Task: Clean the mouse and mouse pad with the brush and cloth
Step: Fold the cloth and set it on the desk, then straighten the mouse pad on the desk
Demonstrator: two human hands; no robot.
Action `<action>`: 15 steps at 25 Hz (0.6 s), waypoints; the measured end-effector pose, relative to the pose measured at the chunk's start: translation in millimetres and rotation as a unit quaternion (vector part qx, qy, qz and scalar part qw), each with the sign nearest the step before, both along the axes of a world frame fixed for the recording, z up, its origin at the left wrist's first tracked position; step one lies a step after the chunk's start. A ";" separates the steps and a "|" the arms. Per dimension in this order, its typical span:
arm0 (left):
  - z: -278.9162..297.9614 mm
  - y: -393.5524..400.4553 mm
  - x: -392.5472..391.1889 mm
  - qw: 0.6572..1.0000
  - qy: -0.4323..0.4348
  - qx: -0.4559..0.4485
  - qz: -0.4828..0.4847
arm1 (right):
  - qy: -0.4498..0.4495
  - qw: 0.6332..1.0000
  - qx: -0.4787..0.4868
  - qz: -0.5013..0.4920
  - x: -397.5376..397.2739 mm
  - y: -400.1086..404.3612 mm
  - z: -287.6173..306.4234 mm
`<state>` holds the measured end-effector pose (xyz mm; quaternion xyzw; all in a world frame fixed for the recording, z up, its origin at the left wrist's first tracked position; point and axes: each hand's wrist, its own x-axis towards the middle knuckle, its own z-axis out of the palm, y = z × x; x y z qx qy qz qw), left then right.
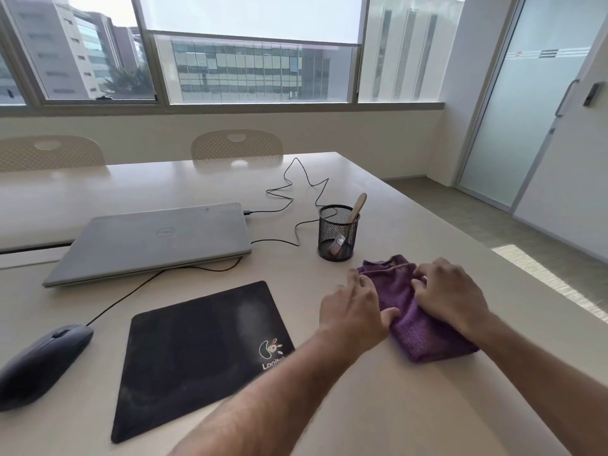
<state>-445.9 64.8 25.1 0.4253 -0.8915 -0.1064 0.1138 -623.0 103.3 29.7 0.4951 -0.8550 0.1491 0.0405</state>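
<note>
Your left hand (353, 309) and your right hand (450, 296) are both down on the folded purple knitted cloth (418, 311), fingers curled onto it, thumb of the left pinching its near edge; your right palm hides the cloth's middle, so the folds underneath are hard to read. Left of your forearm lies 1 flat black rectangular mouse pad (197, 353), its white logo partly cut off by your arm. At the far left sits 1 dark grey wired mouse (41, 360), off the pad, its near end clipped by the frame edge. Just beyond the cloth stands 1 black wire-mesh pen cup (338, 232) holding 1 pale wooden-handled brush (357, 207), head down, bristles blurred through the mesh. Behind that, 1 closed silver laptop (151, 240) on the cream table (411, 406), and 2 beige chair backs (237, 148) beyond.
</note>
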 end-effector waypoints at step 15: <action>41.6 -60.9 195.2 0.972 0.031 0.025 0.230 | -0.136 0.984 -0.012 0.111 164.1 -45.9 30.7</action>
